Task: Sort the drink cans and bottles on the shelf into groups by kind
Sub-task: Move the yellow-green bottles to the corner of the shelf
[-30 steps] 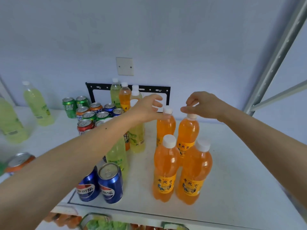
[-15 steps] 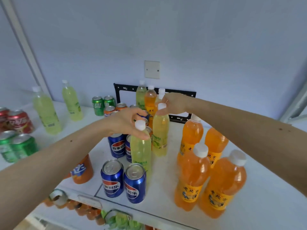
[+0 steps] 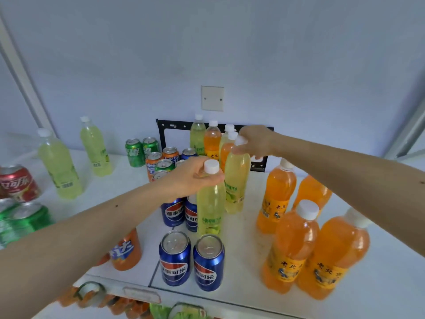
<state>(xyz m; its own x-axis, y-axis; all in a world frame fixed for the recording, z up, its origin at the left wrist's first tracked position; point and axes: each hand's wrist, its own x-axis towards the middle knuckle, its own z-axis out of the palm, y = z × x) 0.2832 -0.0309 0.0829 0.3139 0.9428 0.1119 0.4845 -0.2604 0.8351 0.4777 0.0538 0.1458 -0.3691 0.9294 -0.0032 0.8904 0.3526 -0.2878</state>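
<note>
I see a pale wall [image 3: 230, 42] behind w/ a white blank plate [image 3: 212, 98] screwed on, centre. Just below it there's a black metal bracket [image 3: 165, 128] flat against the wall, partly hidden. Grey upright post [image 3: 23, 74] at left, another post [image 3: 411, 132] at far right; below the front edge there's stuff in orange & green, too blurred to ID.

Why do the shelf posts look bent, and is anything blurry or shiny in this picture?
Head view: the wide lens bows the left shelf post near the edge; the green cans at far left smear softly; daylight is even, with small glints on the two front blue cans; both hands and their lime bottles look fairly sharp.
</note>
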